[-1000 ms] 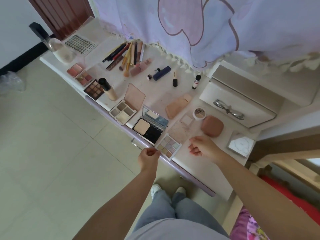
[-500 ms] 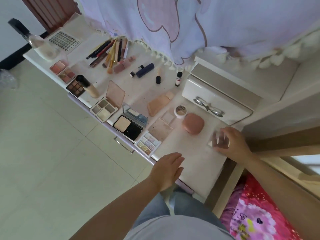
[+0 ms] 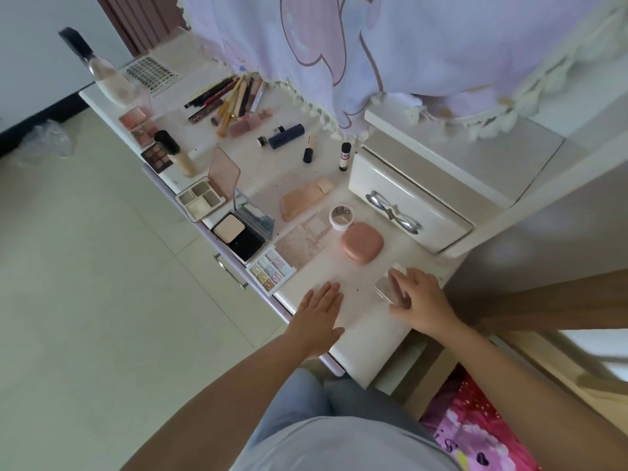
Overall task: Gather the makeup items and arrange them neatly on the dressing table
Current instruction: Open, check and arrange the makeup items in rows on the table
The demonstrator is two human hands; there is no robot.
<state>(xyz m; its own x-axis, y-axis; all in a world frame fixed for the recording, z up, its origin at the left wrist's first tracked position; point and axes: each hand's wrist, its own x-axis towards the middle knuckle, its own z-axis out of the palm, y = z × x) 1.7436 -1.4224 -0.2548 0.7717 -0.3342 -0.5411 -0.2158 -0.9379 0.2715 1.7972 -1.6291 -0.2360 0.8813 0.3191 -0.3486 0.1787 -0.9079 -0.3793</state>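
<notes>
Makeup lies spread over the white dressing table (image 3: pixel 360 338). My right hand (image 3: pixel 419 299) grips a flat square compact (image 3: pixel 383 286) near the table's right end, fingers over its top and thumb at its near edge. My left hand (image 3: pixel 317 316) rests flat on the tabletop beside it, fingers straight, holding nothing. Just beyond are a pink rounded compact (image 3: pixel 362 247), a small round pot (image 3: pixel 341 217) and a pastel eyeshadow palette (image 3: pixel 271 270). Further left are a black powder compact (image 3: pixel 238 234), an open palette (image 3: pixel 200 202), a foundation bottle (image 3: pixel 176 153) and a heap of brushes and pencils (image 3: pixel 227 96).
A cream drawer box with a silver handle (image 3: pixel 394 212) stands at the back right. A lilac printed cloth (image 3: pixel 373 45) hangs over the rear of the table. A glass bottle (image 3: pixel 105 76) stands at the far left end. Tiled floor lies to the left; pink bedding (image 3: pixel 475 436) at the lower right.
My right hand went to the square compact at the table's right end, took hold of it and drew it nearer. My left hand left the front edge and now lies flat on the top.
</notes>
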